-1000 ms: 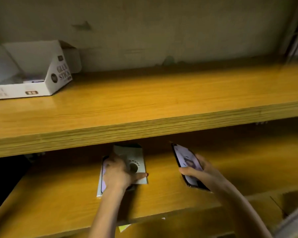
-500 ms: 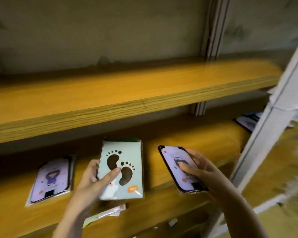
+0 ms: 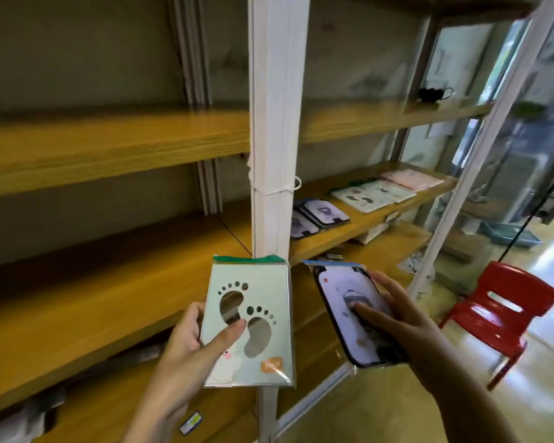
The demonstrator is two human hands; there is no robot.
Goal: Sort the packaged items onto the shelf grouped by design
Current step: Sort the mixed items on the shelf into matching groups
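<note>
My left hand [image 3: 186,343] holds a pale green footprint package [image 3: 263,302] with a green top strip, thumb across its front. In my right hand [image 3: 397,318] is a dark-edged lilac phone-case package [image 3: 339,298] showing a cartoon figure. Both are held in the air in front of a white shelf post [image 3: 271,123]. On the wooden shelf [image 3: 359,225] to the right lie grouped packages: lilac phone-case ones [image 3: 320,214], then footprint ones [image 3: 365,195], then pink ones [image 3: 413,180] furthest away.
A wooden shelf board [image 3: 77,302] runs along the left, with another [image 3: 93,145] above it. A red plastic chair [image 3: 499,318] stands on the shiny floor at right. A black object [image 3: 434,91] sits on the upper right shelf. Small items lie on the lowest board [image 3: 191,422].
My view has swung right, past the white post, onto the right shelf bay. Both hands have carried their packages along, off the left shelf; one lilac package stayed behind there.
</note>
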